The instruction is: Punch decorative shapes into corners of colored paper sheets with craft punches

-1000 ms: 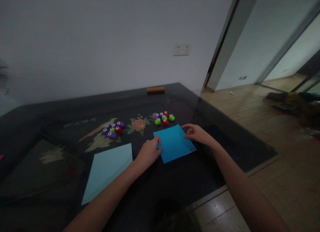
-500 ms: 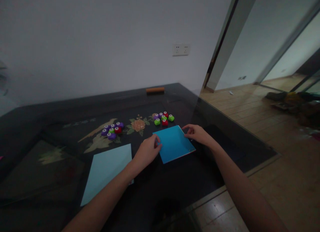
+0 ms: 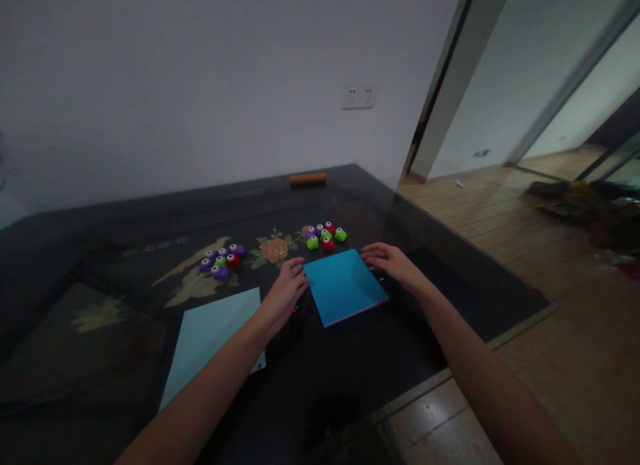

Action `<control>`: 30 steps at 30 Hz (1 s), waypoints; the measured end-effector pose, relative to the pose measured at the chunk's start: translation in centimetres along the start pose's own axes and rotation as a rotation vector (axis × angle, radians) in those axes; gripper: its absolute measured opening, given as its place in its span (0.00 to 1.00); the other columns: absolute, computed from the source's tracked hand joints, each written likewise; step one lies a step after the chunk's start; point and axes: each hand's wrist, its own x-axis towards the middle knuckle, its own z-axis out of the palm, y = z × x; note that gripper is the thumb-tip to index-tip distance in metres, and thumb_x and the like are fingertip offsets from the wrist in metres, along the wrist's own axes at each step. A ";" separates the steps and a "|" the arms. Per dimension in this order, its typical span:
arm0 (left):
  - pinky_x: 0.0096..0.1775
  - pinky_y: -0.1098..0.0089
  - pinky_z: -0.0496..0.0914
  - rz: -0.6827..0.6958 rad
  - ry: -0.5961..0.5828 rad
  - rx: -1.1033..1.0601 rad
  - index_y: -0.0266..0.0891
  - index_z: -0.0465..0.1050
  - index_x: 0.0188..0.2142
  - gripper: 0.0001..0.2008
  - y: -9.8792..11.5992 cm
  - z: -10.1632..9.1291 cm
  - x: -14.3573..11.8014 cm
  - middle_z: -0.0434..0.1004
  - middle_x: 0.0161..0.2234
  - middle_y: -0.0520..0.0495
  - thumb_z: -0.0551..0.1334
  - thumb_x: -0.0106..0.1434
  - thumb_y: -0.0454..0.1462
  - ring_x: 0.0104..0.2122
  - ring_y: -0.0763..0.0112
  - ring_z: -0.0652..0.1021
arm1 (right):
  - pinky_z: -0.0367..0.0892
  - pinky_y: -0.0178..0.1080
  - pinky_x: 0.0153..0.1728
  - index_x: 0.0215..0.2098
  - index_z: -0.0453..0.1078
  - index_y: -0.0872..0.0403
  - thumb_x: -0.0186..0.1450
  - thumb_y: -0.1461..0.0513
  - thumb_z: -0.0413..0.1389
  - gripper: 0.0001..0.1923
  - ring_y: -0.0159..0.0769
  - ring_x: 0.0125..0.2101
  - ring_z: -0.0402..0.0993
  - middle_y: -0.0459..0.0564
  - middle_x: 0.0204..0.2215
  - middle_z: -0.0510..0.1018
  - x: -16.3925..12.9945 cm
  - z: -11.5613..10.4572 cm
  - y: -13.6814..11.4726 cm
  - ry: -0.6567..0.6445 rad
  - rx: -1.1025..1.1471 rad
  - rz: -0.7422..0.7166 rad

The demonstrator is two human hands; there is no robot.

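A bright blue square card (image 3: 345, 288) lies flat on the black table. My left hand (image 3: 287, 288) is at its left edge, fingers stretched out and close to the card's upper left corner. Along the upper right edge rests my right hand (image 3: 393, 263), its fingers also extended, at or touching the border. Neither hand grips anything that I can see. A pale blue sheet (image 3: 213, 331) lies to the left, partly covered by my left forearm.
Beyond the card sits a cluster of small purple, green and red eyeball-topped pieces (image 3: 325, 234). A similar cluster (image 3: 220, 261) lies above the pale sheet. A brown cylinder (image 3: 308, 179) rests near the wall. The table (image 3: 360, 365) has a floral print; its edge runs along the right.
My left hand has come off the blue card's surface and moved left, its fingers straightening. My right hand's fingers have straightened at the edge. The card looks flatter on the table.
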 end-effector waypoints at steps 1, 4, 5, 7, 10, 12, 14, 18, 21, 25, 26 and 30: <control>0.54 0.64 0.64 -0.003 -0.002 -0.020 0.40 0.57 0.47 0.22 0.1 0.0 -0.1 0.60 0.57 0.36 0.54 0.52 0.26 0.56 0.65 0.66 | 0.70 0.34 0.34 0.40 0.69 0.56 0.59 0.71 0.54 0.11 0.33 0.36 0.73 0.53 0.37 0.76 0.0 0.0 0.0 0.001 -0.002 0.001; 0.55 0.62 0.62 -0.009 -0.012 -0.056 0.40 0.58 0.46 0.22 0.3 0.1 -0.4 0.61 0.56 0.37 0.55 0.52 0.25 0.57 0.64 0.65 | 0.69 0.34 0.33 0.40 0.69 0.56 0.59 0.70 0.54 0.11 0.34 0.36 0.73 0.53 0.37 0.76 -0.1 -0.1 -0.2 0.008 -0.012 -0.004; 0.56 0.62 0.61 -0.008 -0.020 -0.064 0.40 0.59 0.46 0.22 0.3 0.2 -0.5 0.61 0.56 0.37 0.55 0.52 0.25 0.56 0.63 0.65 | 0.69 0.35 0.33 0.40 0.69 0.56 0.59 0.70 0.54 0.11 0.35 0.36 0.73 0.53 0.37 0.76 -0.1 -0.1 -0.2 0.011 -0.015 -0.003; 0.56 0.61 0.61 -0.009 -0.035 -0.075 0.39 0.59 0.46 0.21 0.4 0.2 -0.6 0.61 0.55 0.37 0.55 0.52 0.25 0.56 0.63 0.66 | 0.69 0.35 0.33 0.40 0.69 0.56 0.59 0.70 0.54 0.10 0.35 0.37 0.73 0.53 0.37 0.76 -0.2 -0.1 -0.3 0.019 -0.020 0.000; 0.56 0.61 0.61 -0.013 -0.036 -0.079 0.39 0.59 0.46 0.22 0.4 0.2 -0.6 0.61 0.55 0.36 0.55 0.51 0.24 0.56 0.62 0.66 | 0.69 0.35 0.33 0.40 0.68 0.56 0.60 0.70 0.54 0.10 0.35 0.37 0.73 0.54 0.38 0.76 -0.2 -0.2 -0.3 0.018 -0.027 0.006; 0.56 0.61 0.61 -0.017 -0.032 -0.075 0.39 0.59 0.45 0.22 0.5 0.3 -0.7 0.62 0.54 0.37 0.55 0.51 0.24 0.56 0.62 0.65 | 0.69 0.34 0.32 0.40 0.68 0.56 0.60 0.70 0.54 0.10 0.35 0.37 0.73 0.54 0.39 0.76 -0.2 -0.1 -0.4 0.014 -0.033 0.013; 0.56 0.60 0.61 -0.022 -0.032 -0.073 0.39 0.59 0.45 0.21 0.7 0.4 -0.8 0.64 0.54 0.37 0.55 0.51 0.24 0.56 0.62 0.65 | 0.69 0.34 0.31 0.40 0.68 0.56 0.60 0.70 0.54 0.10 0.35 0.37 0.73 0.54 0.39 0.76 -0.2 -0.1 -0.4 0.014 -0.040 0.016; 0.55 0.60 0.62 -0.027 -0.025 -0.068 0.39 0.60 0.44 0.21 0.9 0.5 -0.9 0.65 0.53 0.37 0.54 0.50 0.23 0.56 0.62 0.66 | 0.69 0.34 0.30 0.40 0.69 0.55 0.59 0.70 0.54 0.11 0.35 0.37 0.74 0.53 0.38 0.77 -0.1 -0.1 -0.3 0.023 -0.050 0.004; 0.54 0.61 0.64 -0.020 -0.022 -0.064 0.39 0.60 0.43 0.20 0.6 0.4 -0.6 0.67 0.51 0.38 0.55 0.50 0.24 0.55 0.62 0.68 | 0.70 0.33 0.29 0.40 0.69 0.56 0.59 0.70 0.54 0.11 0.35 0.36 0.74 0.53 0.37 0.77 0.0 -0.3 -0.1 0.034 -0.064 -0.015; 0.52 0.62 0.66 0.011 -0.001 -0.048 0.40 0.59 0.39 0.17 -0.2 0.1 0.0 0.68 0.50 0.39 0.54 0.50 0.24 0.54 0.64 0.69 | 0.70 0.33 0.27 0.40 0.69 0.56 0.58 0.68 0.54 0.10 0.36 0.36 0.74 0.54 0.37 0.77 0.5 -0.6 0.7 0.069 -0.119 -0.080; 0.52 0.62 0.66 0.021 0.005 -0.038 0.40 0.59 0.39 0.17 -0.3 0.0 0.0 0.67 0.50 0.39 0.54 0.50 0.25 0.54 0.64 0.69 | 0.69 0.33 0.26 0.39 0.69 0.56 0.58 0.67 0.54 0.10 0.36 0.35 0.74 0.54 0.37 0.77 0.8 -0.6 1.0 0.082 -0.142 -0.105; 0.51 0.61 0.66 0.086 0.008 0.023 0.40 0.63 0.38 0.14 0.3 -0.8 -0.1 0.66 0.51 0.40 0.56 0.51 0.27 0.55 0.62 0.68 | 0.68 0.33 0.23 0.37 0.70 0.56 0.58 0.64 0.54 0.08 0.35 0.31 0.74 0.53 0.33 0.77 1.6 -0.9 2.0 0.137 -0.218 -0.189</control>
